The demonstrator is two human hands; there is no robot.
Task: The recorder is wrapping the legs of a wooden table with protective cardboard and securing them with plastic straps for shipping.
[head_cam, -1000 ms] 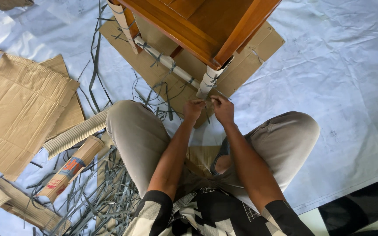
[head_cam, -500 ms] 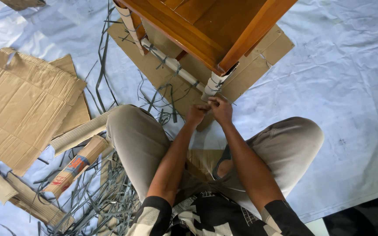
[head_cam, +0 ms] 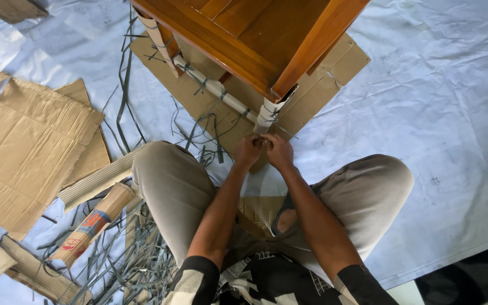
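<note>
A pale blue-white sheet (head_cam: pixel 441 113) covers the floor across the whole view. On it, at 12 o'clock, stands a varnished wooden table (head_cam: pixel 255 34), seen from above, resting on a flattened piece of brown cardboard (head_cam: pixel 323 85). A large creased corrugated cardboard panel (head_cam: pixel 24 147) lies at 9 o'clock, with a smaller ribbed sheet (head_cam: pixel 94 182) just beside its lower right edge. The seated person's legs in beige trousers (head_cam: pixel 170 181) spread toward 7 and 4 o'clock, and both forearms reach up toward the centre. At 8 o'clock lies a brown paper roll (head_cam: pixel 91 225) with a coloured printed band, amid a heap of loose grey strapping strips (head_cam: pixel 142 265). A rail wrapped in white padding (head_cam: pixel 216 90) runs under the table from 11 o'clock toward the centre, tied at intervals with grey strips. It meets the wrapped table leg (head_cam: pixel 266 113), also padded in white and bound with grey strips, just above centre. The left hand (head_cam: pixel 248 151) and the right hand (head_cam: pixel 278 151) sit touching each other at the foot of this leg, fingers curled inward and pinched together; what they pinch is too small to make out, though thin grey strip ends (head_cam: pixel 283 131) project just beside them at 1 o'clock.
</note>
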